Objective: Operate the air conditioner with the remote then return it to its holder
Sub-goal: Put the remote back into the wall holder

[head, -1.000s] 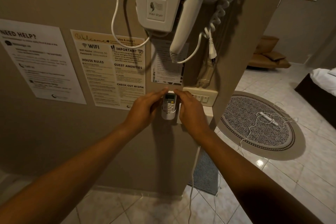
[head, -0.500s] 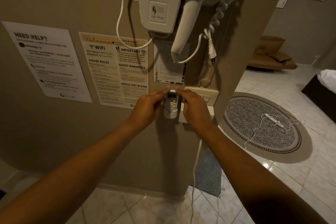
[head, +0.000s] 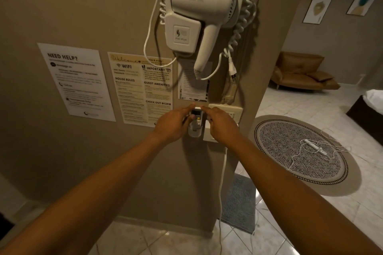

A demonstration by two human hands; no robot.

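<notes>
- Fingers (head: pixel 191 107) of the left hand (head: pixel 174 124) reach to the top left corner of the remote (head: pixel 195 118), with the thumb lying across its lower face; the grip looks loosely closed on it.
- Right hand (head: pixel 222 125) comes in from the other side, its forefinger stretched to the remote's top right corner and the rest of the fingers curled down beside it, so both hands pinch the remote between them.
- Remote stands upright against the wall, its lower end sunk in the small white holder (head: pixel 194 132), its screen and a few buttons showing between the hands.
- Just right of it sits a cream switch plate (head: pixel 227 109), partly behind the right hand.
- Above hangs a white hair dryer (head: pixel 199 16) with a coiled cord, and left of the hands are the printed notices (head: pixel 143 89).
- Off to the right, well apart, a round patterned rug (head: pixel 290 151) lies on the tiled floor with a white cable on it.
</notes>
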